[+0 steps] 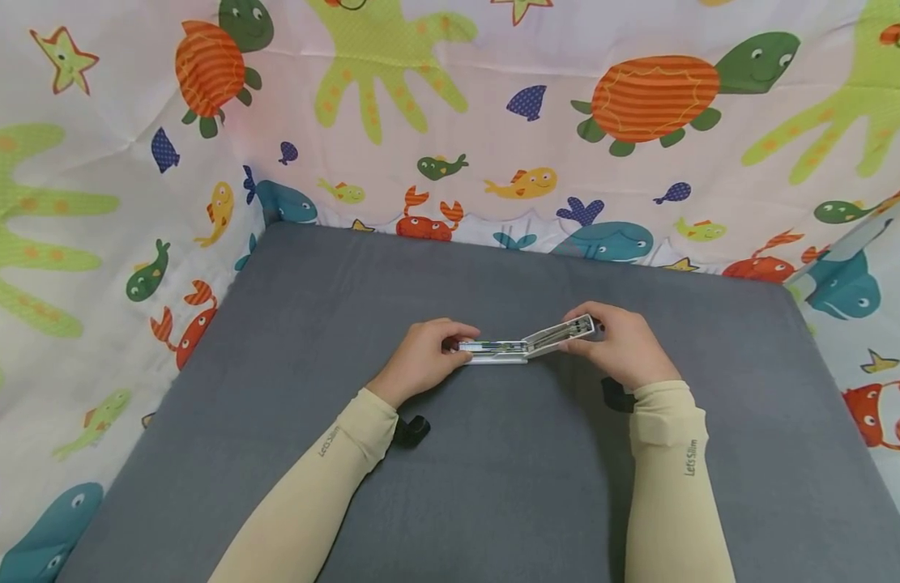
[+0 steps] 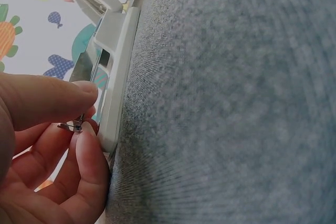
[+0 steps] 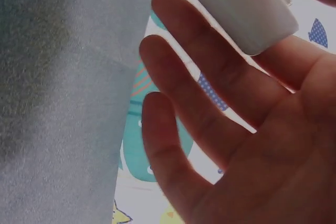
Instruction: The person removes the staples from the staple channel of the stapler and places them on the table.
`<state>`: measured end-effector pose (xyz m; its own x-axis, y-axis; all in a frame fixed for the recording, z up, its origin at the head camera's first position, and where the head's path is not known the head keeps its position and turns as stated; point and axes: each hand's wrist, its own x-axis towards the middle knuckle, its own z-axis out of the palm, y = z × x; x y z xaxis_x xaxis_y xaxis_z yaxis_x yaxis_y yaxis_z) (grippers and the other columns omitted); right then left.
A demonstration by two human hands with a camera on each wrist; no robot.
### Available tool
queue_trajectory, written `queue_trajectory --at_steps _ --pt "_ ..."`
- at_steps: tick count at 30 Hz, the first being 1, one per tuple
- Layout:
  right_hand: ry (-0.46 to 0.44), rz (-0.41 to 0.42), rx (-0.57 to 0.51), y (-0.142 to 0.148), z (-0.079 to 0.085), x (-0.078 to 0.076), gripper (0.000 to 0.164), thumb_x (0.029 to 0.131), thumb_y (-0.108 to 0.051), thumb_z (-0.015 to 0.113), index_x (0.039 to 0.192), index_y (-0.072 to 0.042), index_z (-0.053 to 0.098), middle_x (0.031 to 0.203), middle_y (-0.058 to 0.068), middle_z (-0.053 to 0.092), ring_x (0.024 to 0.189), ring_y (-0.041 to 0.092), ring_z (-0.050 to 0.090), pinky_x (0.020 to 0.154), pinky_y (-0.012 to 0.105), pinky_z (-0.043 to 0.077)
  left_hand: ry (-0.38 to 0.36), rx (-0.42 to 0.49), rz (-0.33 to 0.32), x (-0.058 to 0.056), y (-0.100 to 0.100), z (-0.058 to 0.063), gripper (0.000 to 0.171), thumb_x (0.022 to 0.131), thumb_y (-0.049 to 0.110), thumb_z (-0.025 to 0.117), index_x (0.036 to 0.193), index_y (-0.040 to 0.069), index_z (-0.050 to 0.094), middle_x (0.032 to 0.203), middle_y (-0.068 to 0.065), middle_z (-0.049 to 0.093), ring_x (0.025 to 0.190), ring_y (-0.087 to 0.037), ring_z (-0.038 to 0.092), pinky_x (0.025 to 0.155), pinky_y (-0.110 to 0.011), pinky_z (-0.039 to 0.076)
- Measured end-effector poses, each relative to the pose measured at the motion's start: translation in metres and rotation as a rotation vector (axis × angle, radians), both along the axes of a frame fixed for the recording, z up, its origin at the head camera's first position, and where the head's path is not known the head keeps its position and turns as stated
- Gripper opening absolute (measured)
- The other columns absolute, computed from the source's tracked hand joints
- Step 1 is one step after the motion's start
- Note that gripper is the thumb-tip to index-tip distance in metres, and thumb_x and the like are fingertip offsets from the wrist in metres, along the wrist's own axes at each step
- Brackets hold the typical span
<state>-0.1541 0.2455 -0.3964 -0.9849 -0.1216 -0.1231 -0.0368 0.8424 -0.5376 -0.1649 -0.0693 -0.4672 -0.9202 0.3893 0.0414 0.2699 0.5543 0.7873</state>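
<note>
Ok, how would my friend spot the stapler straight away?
Find the gray table in front of the sea-animal curtain. Near its middle, look between the left hand and the right hand. The stapler is the narrow whitish thing hinged open, held at both ends, unlike the black pieces by the wrists.

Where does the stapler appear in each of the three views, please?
Head: stapler, slightly below and right of centre.
Left wrist: stapler, upper left, slanting down from the top edge.
Right wrist: one end of the stapler, top, right of centre.
Shared landmark: the grey surface, visible in all three.
</note>
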Motion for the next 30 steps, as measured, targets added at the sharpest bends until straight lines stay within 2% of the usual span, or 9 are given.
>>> queue_trajectory --at_steps 10,23,26,28,30 --pt "-0.033 0.024 0.057 0.008 -0.004 0.0 0.031 0.096 -0.03 0.082 0.124 -0.018 0.075 0.113 0.012 0.075 0.1 0.031 0.061 0.077 0.039 0.046 -0.01 -0.002 -0.009 -0.001 0.002 0.0 0.036 0.1 0.013 0.078 0.136 0.016 0.077 0.128 -0.001 0.075 0.105 -0.016 0.068 0.093 -0.036 0.06" --pt "-0.067 0.029 0.085 0.005 -0.009 -0.004 0.034 0.097 -0.029 0.08 0.128 -0.017 0.074 0.118 0.013 0.075 0.103 0.032 0.061 0.082 0.041 0.048 -0.015 -0.002 -0.001 -0.001 0.0 -0.001 0.036 0.1 0.014 0.078 0.137 0.016 0.076 0.128 -0.001 0.075 0.105 -0.015 0.068 0.094 -0.035 0.059" --pt "-0.065 0.037 0.086 0.005 -0.007 -0.003 0.036 0.097 -0.029 0.08 0.13 -0.016 0.074 0.123 0.016 0.074 0.107 0.035 0.061 0.085 0.047 0.051 -0.015 -0.007 -0.005 -0.002 0.0 -0.002 0.037 0.101 0.014 0.078 0.137 0.016 0.076 0.128 0.0 0.075 0.105 -0.015 0.068 0.093 -0.034 0.059" --pt "-0.044 0.037 0.081 0.004 -0.005 -0.003 0.04 0.097 -0.03 0.08 0.133 -0.014 0.073 0.131 0.018 0.072 0.117 0.038 0.061 0.094 0.057 0.053 -0.017 -0.007 -0.005 -0.002 0.0 -0.002 0.037 0.101 0.014 0.077 0.137 0.016 0.076 0.127 -0.001 0.075 0.104 -0.015 0.067 0.093 -0.034 0.059" --pt "-0.004 0.024 0.068 0.001 -0.003 -0.002 0.043 0.098 -0.031 0.08 0.136 -0.013 0.072 0.139 0.02 0.069 0.129 0.043 0.058 0.107 0.066 0.049 -0.021 -0.003 -0.001 -0.002 0.0 -0.001 0.037 0.1 0.014 0.078 0.137 0.016 0.076 0.126 -0.001 0.075 0.103 -0.015 0.067 0.092 -0.035 0.059"
